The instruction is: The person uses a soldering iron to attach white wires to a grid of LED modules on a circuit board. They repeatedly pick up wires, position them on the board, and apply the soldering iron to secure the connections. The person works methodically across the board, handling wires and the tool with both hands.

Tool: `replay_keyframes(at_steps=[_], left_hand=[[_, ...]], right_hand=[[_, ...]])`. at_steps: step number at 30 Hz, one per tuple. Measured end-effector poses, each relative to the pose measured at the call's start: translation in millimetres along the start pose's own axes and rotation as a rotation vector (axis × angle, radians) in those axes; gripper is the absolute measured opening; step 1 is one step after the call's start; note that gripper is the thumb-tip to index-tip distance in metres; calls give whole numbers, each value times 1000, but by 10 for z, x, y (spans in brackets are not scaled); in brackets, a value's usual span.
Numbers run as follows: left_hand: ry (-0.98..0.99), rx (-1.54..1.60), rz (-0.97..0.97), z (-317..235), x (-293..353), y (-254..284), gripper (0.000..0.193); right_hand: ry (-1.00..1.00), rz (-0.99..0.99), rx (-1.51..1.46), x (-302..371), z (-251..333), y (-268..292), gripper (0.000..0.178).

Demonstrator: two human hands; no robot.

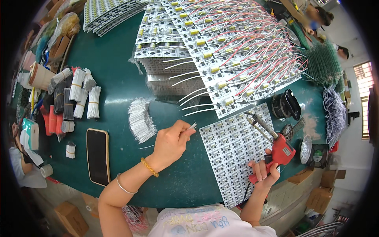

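Observation:
My left hand (170,143) is closed in a pinch on a few short white wires (193,126), their ends poking out past the fingertips. It is above the green tabletop, just left of a white circuit board panel (227,164) covered with rows of small components. My right hand (263,173) is wrapped round the handle of a red soldering gun (281,151). The gun's metal tip points up and left over the panel's far right part. Left of my left hand lies a loose fan of white wires (140,120).
Beyond the panel, stacked boards (217,75) carry many red and white wires. Bundled wires (79,93) and a phone (98,157) lie at left. On the right are a black round container (281,106), a metal dish (305,149) and a small fan (318,155).

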State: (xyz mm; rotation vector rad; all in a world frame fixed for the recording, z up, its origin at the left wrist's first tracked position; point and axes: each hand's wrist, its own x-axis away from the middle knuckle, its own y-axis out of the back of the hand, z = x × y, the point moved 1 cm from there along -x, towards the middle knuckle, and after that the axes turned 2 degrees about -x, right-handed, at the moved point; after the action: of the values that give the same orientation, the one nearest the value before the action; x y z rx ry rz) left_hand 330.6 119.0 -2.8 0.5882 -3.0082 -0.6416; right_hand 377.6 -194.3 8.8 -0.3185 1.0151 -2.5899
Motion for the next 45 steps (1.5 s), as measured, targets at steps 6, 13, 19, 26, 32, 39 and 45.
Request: replay_keyframes(at_steps=[6, 13, 19, 26, 32, 39, 45], left_hand=[[-10, -8, -12, 12, -1, -7, 10], [-20, -45, -33, -18, -6, 6, 11], [-53, -83, -29, -15, -39, 2, 12], [-34, -130, -58, -7, -29, -33, 14], [35, -143, -16, -51, -69, -6, 16], [-1, -229, 18, -99, -104, -67, 16], [-23, -239, 28, -86, -109, -72, 15]], right_hand=[[-9, 14, -8, 6, 3, 28, 54], [-11, -5, 33, 7, 15, 26, 55], [-16, -29, 49, -12, 12, -14, 57], [-46, 33, 199, 76, 50, -226, 63], [154, -118, 783, 440, 89, -440, 80], [61, -177, 949, 439, -72, -769, 93], [6, -180, 858, 398, -135, -827, 87]])
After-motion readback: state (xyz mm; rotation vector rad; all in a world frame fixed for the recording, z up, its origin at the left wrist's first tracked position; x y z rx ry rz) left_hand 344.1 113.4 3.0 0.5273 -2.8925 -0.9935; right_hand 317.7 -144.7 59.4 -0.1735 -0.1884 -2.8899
